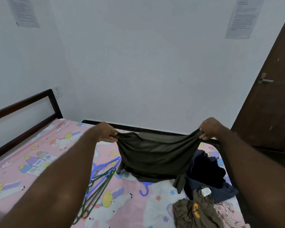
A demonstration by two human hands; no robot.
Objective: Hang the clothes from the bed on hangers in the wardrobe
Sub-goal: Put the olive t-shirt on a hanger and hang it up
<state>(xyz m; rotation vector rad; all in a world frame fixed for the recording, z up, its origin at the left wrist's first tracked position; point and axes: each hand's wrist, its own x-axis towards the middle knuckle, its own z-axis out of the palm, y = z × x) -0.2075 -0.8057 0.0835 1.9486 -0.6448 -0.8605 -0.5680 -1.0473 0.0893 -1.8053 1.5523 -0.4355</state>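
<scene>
The dark olive garment (pixel 156 152) hangs stretched above the bed (pixel 44 162), its lower edge trailing on the pink cartoon-print sheet. The left hand (pixel 106 131) pinches one upper corner of it, fingers curled into the cloth; the right hand (pixel 208 129) grips the opposite corner the same way, so the top edge sags between them. Just left of the garment lie green hangers (pixel 97 186) over a blue hanger (pixel 105 163) (its hook pokes out below the cloth). To the right sit a dark navy garment (pixel 209 175), an olive shirt with an orange print (pixel 196 211) and a pink striped cloth (pixel 229 214). A brown door (pixel 270 96) stands at the right.
</scene>
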